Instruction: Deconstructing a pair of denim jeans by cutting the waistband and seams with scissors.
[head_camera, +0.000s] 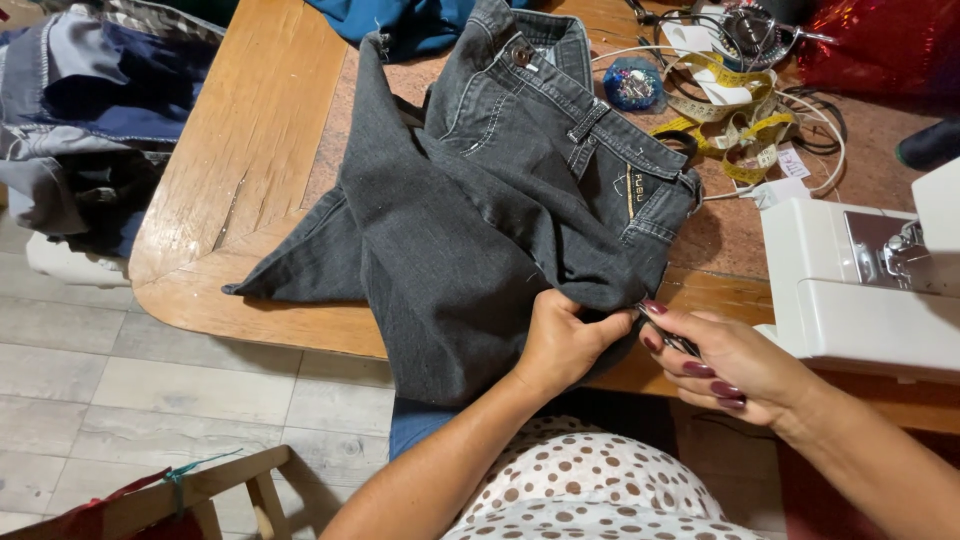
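Your left hand (560, 340) pinches the jeans (480, 220) hem beside the sewing machine (860, 300); your right hand (730, 365) grips a small tool (668, 335) there, work barely started.

Dark grey jeans (470, 220) on brown wooden table (250, 130). Yellow tape measure (735, 125) far right, white sewing machine (860, 290) right. Blue pincushion (633, 85). Near: white top with brown polka dots (590, 490). Dark red nails on right hand (735, 360).

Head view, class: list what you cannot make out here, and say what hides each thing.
- Tool in the right hand: only a thin dark tip shows; fingers cover the rest.
- Jeans edge being worked: hidden under the left hand.
- Sewing machine: cut off by the right edge.
- Tin by the tape measure: contents too small, cut by the top edge.
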